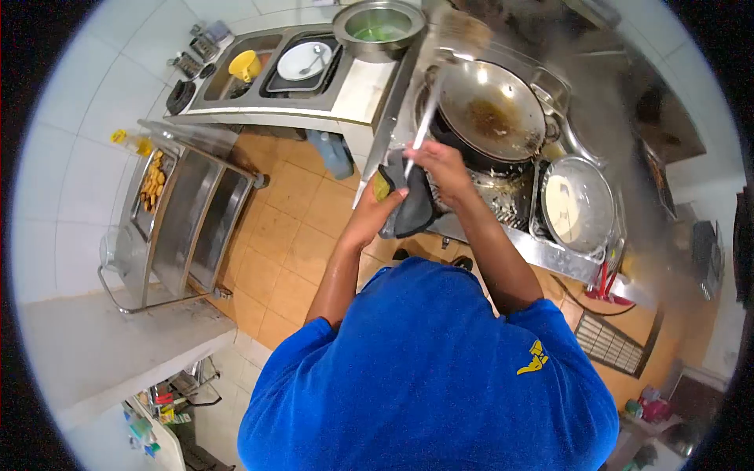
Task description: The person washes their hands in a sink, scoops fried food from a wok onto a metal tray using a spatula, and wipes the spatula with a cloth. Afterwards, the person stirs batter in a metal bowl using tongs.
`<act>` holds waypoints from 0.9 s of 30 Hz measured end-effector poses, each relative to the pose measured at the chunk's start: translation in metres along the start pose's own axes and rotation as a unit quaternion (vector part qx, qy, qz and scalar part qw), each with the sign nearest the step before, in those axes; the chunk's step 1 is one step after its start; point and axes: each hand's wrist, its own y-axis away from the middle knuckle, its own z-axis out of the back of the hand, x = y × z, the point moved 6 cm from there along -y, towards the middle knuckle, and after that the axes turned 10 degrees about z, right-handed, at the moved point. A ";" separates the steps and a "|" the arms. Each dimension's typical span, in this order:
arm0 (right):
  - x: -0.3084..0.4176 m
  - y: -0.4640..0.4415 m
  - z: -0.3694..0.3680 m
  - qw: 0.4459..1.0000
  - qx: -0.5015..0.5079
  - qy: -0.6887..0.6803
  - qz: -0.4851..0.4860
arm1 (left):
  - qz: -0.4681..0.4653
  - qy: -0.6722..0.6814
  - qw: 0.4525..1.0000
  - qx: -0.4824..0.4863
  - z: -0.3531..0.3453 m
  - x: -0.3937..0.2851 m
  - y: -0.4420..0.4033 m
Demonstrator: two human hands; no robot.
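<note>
My right hand [446, 169] is closed around the lower end of a long-handled tool [428, 118]. Its brownish head, at the top near the wall, is blurred, so its kind cannot be made out. Gripped in my left hand [375, 210] is a grey cloth [410, 208] with dark edges and a yellow-green patch, just below the tool's handle end. Beyond my hands, a large wok [471, 102] sits on the stove, with a brown stain and residue inside. To its right stands a metal bowl [601, 208] holding a pale mixture.
A metal pot [378, 23] with green contents stands at the sink's corner. The sink holds a yellow mug [245, 66] and a white plate [302, 61] with a spoon. At left, a steel trolley [177, 220] carries a tray of golden fried pieces [154, 184]. Red-handled utensils [605, 286] lie at the stove's right.
</note>
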 end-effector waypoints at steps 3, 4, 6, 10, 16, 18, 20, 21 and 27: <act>0.018 -0.010 0.036 0.996 -0.073 0.005 0.052 | 0.037 -0.063 0.996 -0.060 0.036 0.027 0.007; 0.035 -0.012 0.050 0.993 -0.098 0.029 0.056 | 0.051 -0.075 0.993 -0.082 0.047 0.030 0.011; 0.057 -0.008 0.075 0.988 -0.110 0.097 0.052 | 0.065 -0.086 0.986 -0.130 0.077 0.029 0.013; 0.059 0.032 0.121 0.958 -0.156 0.239 0.032 | 0.010 -0.101 0.962 -0.252 0.112 -0.006 -0.008; 0.046 0.103 0.143 0.917 -0.240 0.320 -0.010 | -0.120 -0.276 0.898 -0.321 0.138 -0.107 -0.124; 0.039 0.120 0.145 0.913 -0.279 0.296 -0.028 | -0.137 -0.291 0.905 -0.278 0.144 -0.109 -0.178; 0.023 0.134 0.148 0.917 -0.286 0.269 -0.065 | -0.105 -0.323 0.906 -0.254 0.161 -0.078 -0.231; 0.015 0.139 0.149 0.918 -0.275 0.264 -0.112 | -0.084 -0.452 0.875 -0.149 0.189 -0.046 -0.278; -0.001 0.122 0.129 0.954 -0.254 0.152 -0.047 | 0.159 -0.301 0.938 0.071 0.064 0.067 -0.175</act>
